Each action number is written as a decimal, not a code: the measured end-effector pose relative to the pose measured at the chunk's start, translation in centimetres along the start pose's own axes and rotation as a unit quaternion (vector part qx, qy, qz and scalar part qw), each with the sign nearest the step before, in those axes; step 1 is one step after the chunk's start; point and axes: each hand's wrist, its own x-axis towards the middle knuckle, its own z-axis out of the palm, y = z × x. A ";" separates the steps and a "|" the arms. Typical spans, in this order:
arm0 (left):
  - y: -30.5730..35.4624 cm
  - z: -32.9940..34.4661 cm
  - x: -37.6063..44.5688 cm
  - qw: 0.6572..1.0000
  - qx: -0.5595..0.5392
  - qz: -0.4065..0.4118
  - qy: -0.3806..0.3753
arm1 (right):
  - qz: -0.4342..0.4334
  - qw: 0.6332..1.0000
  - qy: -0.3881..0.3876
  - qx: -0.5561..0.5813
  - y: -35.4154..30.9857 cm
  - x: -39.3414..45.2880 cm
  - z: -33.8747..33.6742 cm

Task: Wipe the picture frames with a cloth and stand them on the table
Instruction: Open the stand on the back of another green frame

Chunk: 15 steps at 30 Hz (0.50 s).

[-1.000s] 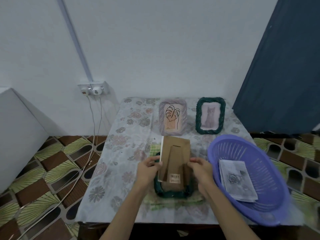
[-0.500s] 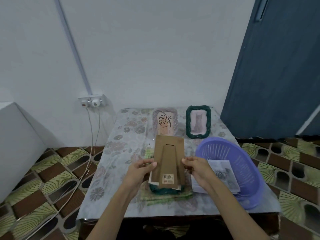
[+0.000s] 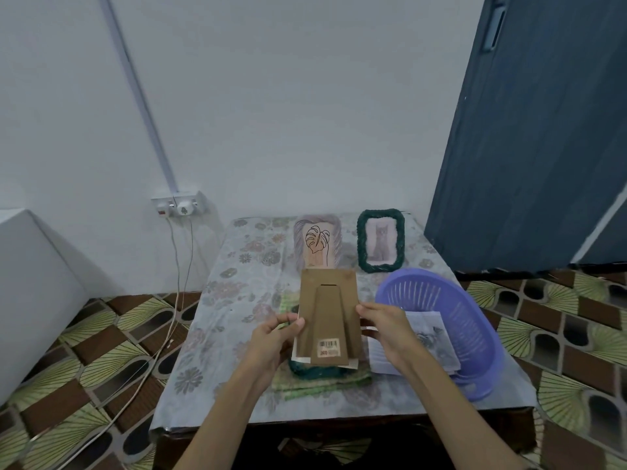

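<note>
Head view shows me both hands, left hand (image 3: 271,337) and right hand (image 3: 383,322), pinching the brown frame back (image 3: 329,313) between them above the cloth (image 3: 322,381), so I think closing it comes next.

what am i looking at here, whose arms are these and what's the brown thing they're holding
One head-worn camera looks down at a person's own bare arms; there is no robot. The left hand and right hand pinch the side edges of a brown cardboard frame back with a fold-out stand, over a green cloth. On the floral-covered table two frames stand upright: a grey leaf-drawing frame and a dark green cat-picture frame. A purple plastic basket holds papers.
</note>
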 end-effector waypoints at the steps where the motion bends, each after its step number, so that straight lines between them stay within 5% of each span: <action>1: 0.0 0.0 -0.1 1.000 0.006 0.004 0.002 | -0.010 1.000 0.009 -0.022 0.0 -0.1 0.0; 11: -0.6 -0.2 0.8 1.000 0.021 -0.001 0.019 | -0.090 0.993 0.060 -0.044 -0.4 -0.2 0.4; 15: -1.0 -1.1 1.7 0.998 -0.002 -0.015 0.053 | -0.086 0.977 0.196 0.013 -0.3 1.1 -1.2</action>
